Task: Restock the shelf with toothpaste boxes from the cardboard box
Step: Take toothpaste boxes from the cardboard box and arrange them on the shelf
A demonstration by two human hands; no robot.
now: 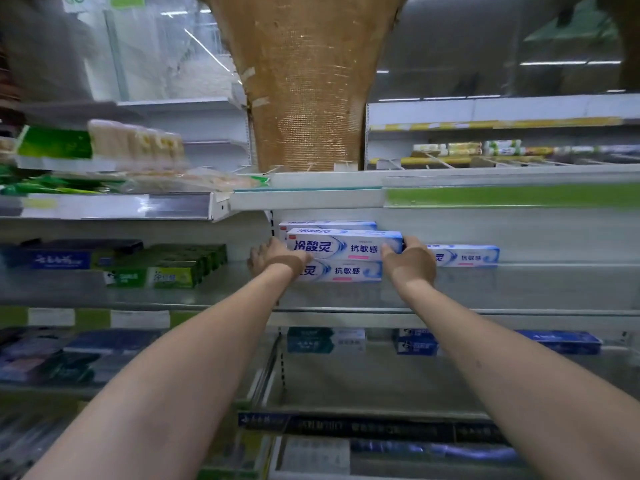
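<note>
Right hand [410, 263] — fingertips behind toothpaste box [346, 245]

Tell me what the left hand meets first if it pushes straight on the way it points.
Probably the shelf's white back panel, since the left hand points inward just left of the top toothpaste box. Depth is unclear; it might brush the rear toothpaste box first.

Brown pillar [304, 98], ceiling strip lights [568, 63]

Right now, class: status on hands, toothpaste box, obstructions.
Hands: right hand grips top toothpaste box at its right end; left hand at its left end, grip unclear. Box sits on lower box. Neighbour box close beside right hand.
</note>
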